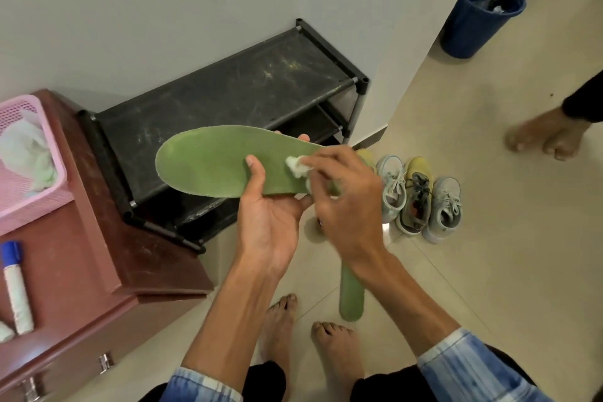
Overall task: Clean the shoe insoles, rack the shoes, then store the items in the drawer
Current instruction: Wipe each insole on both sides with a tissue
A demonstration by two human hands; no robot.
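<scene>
My left hand (270, 222) holds a green insole (208, 161) flat in the air, thumb on top and fingers under its far edge. My right hand (346, 202) pinches a small white wad of tissue (297, 166) and presses it on the insole's heel half. A second green insole (351, 294) lies on the tiled floor under my right forearm. Several shoes (421, 196) stand in a row on the floor by the wall corner. The black shoe rack (228, 98) stands against the wall with a dusty, bare top shelf.
A brown drawer cabinet (107, 254) at the left carries a pink basket (36, 206) with tissues and a blue-capped white bottle (16, 287). A blue bin (479, 16) stands far right. Another person's bare feet (541, 137) are at the right. My own feet (310, 343) are below.
</scene>
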